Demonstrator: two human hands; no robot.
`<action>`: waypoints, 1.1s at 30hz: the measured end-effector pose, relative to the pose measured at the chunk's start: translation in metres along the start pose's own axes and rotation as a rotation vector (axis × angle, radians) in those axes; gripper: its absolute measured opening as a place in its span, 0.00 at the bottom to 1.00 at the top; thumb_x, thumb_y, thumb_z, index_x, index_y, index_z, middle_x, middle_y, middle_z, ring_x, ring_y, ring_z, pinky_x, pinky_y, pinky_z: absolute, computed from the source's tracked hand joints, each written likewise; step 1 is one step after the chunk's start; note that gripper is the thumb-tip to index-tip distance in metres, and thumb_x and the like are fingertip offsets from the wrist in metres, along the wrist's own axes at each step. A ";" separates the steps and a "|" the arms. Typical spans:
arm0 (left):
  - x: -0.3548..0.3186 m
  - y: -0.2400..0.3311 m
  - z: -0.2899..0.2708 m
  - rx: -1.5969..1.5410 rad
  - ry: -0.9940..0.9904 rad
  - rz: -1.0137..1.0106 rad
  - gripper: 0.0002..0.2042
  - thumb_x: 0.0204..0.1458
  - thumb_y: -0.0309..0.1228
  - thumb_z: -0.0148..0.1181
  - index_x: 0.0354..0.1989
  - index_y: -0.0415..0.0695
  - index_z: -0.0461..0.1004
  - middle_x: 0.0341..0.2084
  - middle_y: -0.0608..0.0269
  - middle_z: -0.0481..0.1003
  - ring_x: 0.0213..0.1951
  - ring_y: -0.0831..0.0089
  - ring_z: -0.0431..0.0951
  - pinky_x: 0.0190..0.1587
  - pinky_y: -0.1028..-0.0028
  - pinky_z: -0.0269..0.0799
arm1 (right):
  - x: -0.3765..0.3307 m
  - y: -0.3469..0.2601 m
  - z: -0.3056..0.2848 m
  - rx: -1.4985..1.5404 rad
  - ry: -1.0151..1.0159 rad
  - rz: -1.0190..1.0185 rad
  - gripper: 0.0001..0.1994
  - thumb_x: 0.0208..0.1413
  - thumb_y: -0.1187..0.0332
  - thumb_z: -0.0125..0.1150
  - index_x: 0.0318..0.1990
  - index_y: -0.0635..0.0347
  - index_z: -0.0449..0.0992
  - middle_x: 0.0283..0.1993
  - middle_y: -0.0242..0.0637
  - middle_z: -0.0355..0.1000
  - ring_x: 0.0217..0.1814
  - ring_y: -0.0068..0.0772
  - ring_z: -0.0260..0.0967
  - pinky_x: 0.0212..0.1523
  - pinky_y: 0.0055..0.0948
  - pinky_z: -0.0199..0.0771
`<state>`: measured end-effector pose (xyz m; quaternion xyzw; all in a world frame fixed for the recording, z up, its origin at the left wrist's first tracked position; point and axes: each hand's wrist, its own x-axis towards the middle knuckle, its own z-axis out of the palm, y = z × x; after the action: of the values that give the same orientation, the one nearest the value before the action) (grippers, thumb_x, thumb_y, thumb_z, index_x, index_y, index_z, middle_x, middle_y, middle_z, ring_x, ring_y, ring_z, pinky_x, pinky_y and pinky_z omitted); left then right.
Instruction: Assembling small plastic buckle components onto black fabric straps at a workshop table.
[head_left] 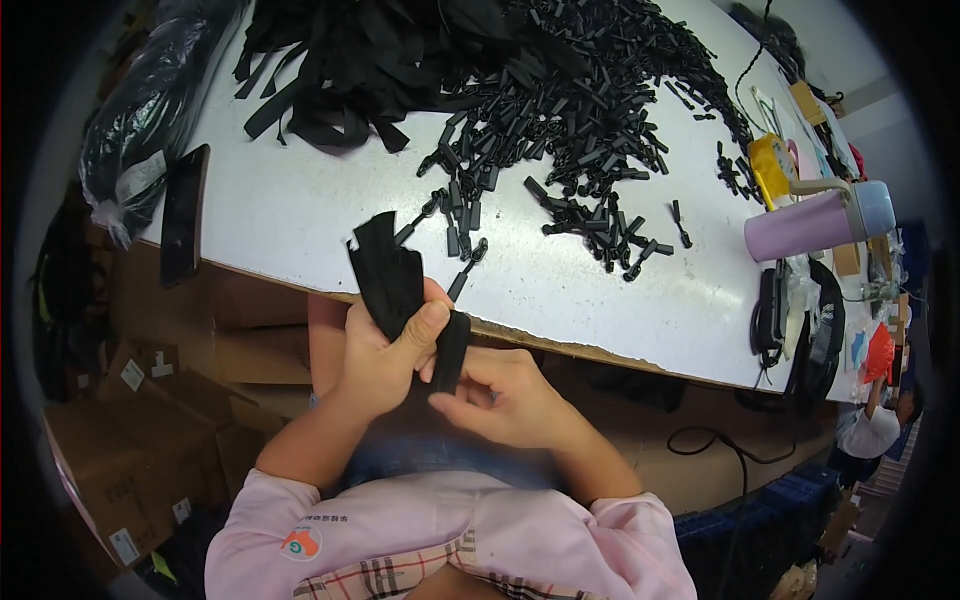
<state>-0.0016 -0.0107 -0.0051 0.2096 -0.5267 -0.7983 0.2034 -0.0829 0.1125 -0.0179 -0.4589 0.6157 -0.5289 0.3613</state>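
Note:
My left hand (pixel 392 352) is closed around black zipper strips (pixel 385 275), thumb pressed on top. Their cut upper ends fan out above the fist, over the table's front edge. A folded length of the strip (pixel 454 350) hangs down on the right of that fist. Curled fingers of my right hand (pixel 515 398) meet this length near its lower end; the exact fingertip contact is partly hidden. Just beyond the hands lie loose black zipper sliders with long pulls (pixel 468 270), the closest beside the left thumb.
A big heap of black zipper sliders (pixel 590 110) covers the back of the white table (pixel 330 195). Black strips (pixel 370 60) pile up at the far left, by a phone (pixel 185 215) and a plastic bag (pixel 150 120). A purple bottle (pixel 800 225) lies right. Cardboard boxes (pixel 140 460) stand below left.

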 end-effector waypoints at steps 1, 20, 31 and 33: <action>0.002 0.000 -0.002 -0.023 -0.052 -0.046 0.10 0.51 0.33 0.49 0.29 0.38 0.66 0.15 0.68 0.66 0.13 0.87 0.60 0.14 0.86 0.54 | 0.000 0.000 0.003 -0.103 0.101 -0.018 0.07 0.37 0.73 0.61 0.22 0.62 0.68 0.19 0.34 0.63 0.16 0.27 0.60 0.15 0.23 0.59; -0.009 0.000 0.003 -0.005 -0.149 -0.017 0.14 0.46 0.25 0.54 0.41 0.36 0.63 0.26 0.65 0.69 0.18 0.86 0.64 0.19 0.87 0.59 | 0.001 -0.015 -0.006 -0.059 0.363 -0.097 0.02 0.42 0.77 0.57 0.24 0.65 0.70 0.18 0.31 0.65 0.16 0.15 0.57 0.18 0.13 0.55; -0.007 -0.004 0.000 0.531 -0.194 0.441 0.07 0.39 0.22 0.60 0.28 0.43 0.71 0.19 0.65 0.70 0.22 0.78 0.70 0.25 0.82 0.65 | -0.002 -0.004 -0.005 0.525 0.391 0.013 0.02 0.45 0.78 0.52 0.23 0.65 0.68 0.18 0.29 0.65 0.14 0.11 0.55 0.13 0.12 0.54; -0.006 -0.006 0.000 0.562 -0.208 0.575 0.07 0.39 0.22 0.60 0.28 0.43 0.71 0.19 0.65 0.69 0.21 0.77 0.70 0.25 0.81 0.65 | -0.001 -0.005 -0.010 0.646 0.329 0.128 0.03 0.46 0.77 0.52 0.24 0.66 0.68 0.19 0.28 0.65 0.15 0.11 0.55 0.14 0.12 0.55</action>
<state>0.0027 -0.0049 -0.0099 0.0195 -0.7790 -0.5509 0.2988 -0.0914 0.1163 -0.0113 -0.1907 0.4942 -0.7391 0.4161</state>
